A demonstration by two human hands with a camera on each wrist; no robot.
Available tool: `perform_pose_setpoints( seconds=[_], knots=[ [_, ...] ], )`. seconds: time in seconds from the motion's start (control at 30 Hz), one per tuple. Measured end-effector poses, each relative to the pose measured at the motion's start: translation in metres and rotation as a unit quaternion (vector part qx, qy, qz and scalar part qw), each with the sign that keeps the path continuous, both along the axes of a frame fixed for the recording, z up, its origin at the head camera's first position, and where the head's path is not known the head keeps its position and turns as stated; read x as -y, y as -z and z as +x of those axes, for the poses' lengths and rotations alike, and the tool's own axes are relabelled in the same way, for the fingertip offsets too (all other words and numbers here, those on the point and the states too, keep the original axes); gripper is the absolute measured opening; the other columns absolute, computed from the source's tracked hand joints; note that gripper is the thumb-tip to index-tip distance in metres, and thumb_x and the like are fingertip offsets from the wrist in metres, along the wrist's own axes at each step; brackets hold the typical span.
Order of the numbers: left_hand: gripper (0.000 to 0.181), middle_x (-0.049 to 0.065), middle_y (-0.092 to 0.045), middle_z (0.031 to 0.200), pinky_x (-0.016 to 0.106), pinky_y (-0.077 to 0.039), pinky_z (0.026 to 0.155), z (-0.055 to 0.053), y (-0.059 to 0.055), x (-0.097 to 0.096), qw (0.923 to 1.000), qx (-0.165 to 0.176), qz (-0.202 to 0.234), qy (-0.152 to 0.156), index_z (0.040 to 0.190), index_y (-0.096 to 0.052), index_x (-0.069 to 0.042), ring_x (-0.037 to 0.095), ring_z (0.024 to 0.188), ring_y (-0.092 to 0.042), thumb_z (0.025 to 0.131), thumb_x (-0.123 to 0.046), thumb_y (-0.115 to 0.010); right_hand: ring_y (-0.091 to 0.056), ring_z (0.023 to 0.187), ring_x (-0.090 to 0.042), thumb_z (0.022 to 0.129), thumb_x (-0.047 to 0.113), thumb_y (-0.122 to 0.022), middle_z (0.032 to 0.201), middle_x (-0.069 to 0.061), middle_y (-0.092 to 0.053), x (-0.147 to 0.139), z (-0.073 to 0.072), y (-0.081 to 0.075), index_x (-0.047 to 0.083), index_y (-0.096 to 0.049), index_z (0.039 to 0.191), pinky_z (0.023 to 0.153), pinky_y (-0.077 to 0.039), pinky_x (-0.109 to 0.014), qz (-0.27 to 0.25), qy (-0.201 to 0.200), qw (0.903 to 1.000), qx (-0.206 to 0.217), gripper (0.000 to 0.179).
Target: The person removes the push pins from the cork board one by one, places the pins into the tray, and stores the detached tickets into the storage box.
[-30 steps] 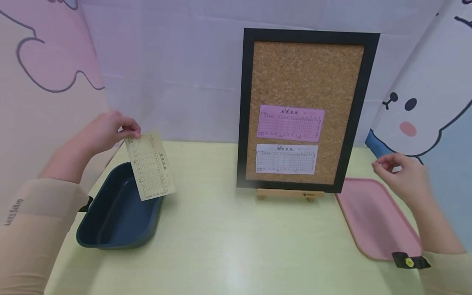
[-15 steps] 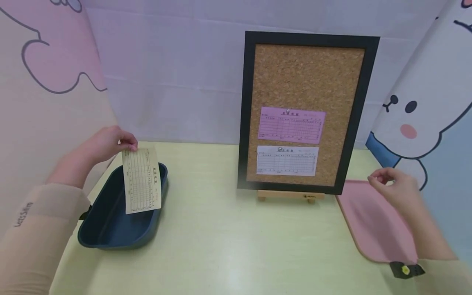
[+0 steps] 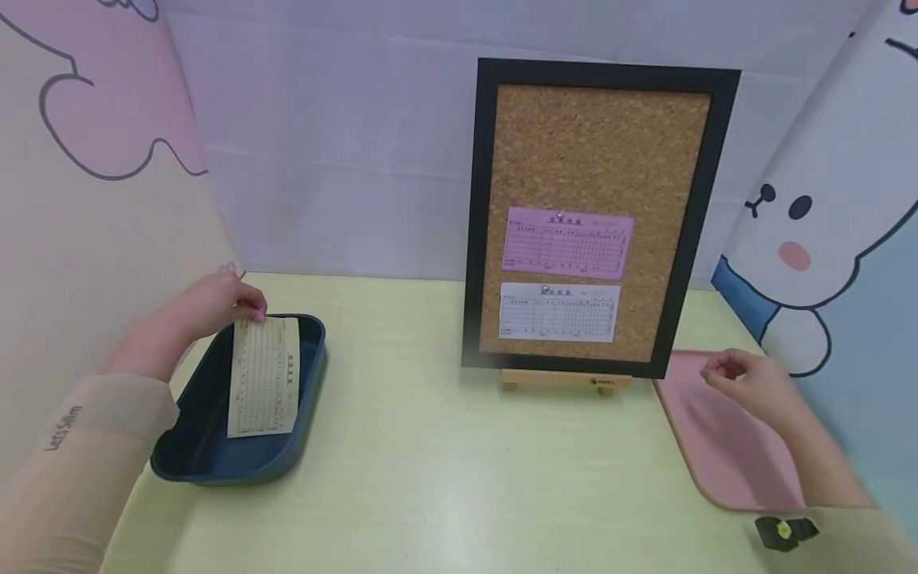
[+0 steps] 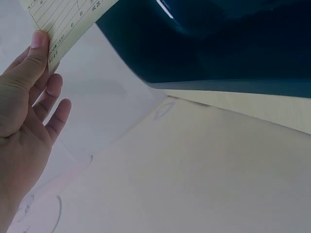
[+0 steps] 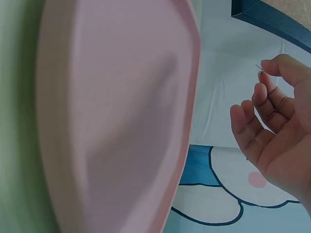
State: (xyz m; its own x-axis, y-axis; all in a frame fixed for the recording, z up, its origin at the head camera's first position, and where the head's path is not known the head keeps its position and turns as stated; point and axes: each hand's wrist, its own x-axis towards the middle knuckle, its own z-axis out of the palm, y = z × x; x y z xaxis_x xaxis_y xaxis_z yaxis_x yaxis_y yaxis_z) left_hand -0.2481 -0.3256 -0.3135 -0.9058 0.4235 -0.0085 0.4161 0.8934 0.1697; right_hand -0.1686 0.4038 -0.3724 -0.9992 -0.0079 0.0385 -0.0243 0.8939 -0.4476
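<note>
- Cream paper slip point(image 3: 263, 381) hanging at eight o'clock, over the blue basin point(image 3: 308, 401)!
- My left hand point(image 3: 217, 305) pinches its top edge.
- My right hand point(image 3: 755, 389), four o'clock, pinches a thin pin point(image 5: 259, 67).

Three slips point(image 3: 264, 379); two hands point(image 3: 218, 305); one corkboard point(image 3: 602, 147).

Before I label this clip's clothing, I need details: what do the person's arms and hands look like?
Beige left sleeve, with dark lettering; beige right sleeve, with a black band and yellow emblem by its cuff. Left hand and right hand look bare.
</note>
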Motion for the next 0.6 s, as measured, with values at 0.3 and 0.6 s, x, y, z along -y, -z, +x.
perform_pose_setpoints(
  seconds=[0.3,0.6],
  knots=[
    [0.014,-0.006,-0.055,0.068,0.031,-0.038,0.062,0.006,0.019,0.003,0.9995,-0.012,-0.012,0.027,0.073,-0.064,-0.015,0.014,0.065,-0.046,0.080,-0.006,-0.072,-0.048,0.075,-0.017,0.086,0.022,-0.066,0.081,-0.004,-0.057,-0.013,-0.004,0.016,0.003,-0.061,0.095,0.058,-0.040,-0.022,0.030,-0.030,0.9985,0.035,0.021],
    [0.014,-0.006,-0.057,0.069,0.031,-0.041,0.062,0.005,0.040,0.007,0.9994,0.018,-0.011,0.027,0.072,-0.064,-0.014,0.013,0.065,-0.048,0.079,-0.005,-0.073,-0.048,0.073,-0.014,0.086,0.023,-0.069,0.082,-0.002,-0.058,-0.026,-0.008,0.029,0.005,-0.063,0.091,0.059,-0.041,-0.023,0.031,-0.062,0.9945,0.078,0.020]
  ],
)
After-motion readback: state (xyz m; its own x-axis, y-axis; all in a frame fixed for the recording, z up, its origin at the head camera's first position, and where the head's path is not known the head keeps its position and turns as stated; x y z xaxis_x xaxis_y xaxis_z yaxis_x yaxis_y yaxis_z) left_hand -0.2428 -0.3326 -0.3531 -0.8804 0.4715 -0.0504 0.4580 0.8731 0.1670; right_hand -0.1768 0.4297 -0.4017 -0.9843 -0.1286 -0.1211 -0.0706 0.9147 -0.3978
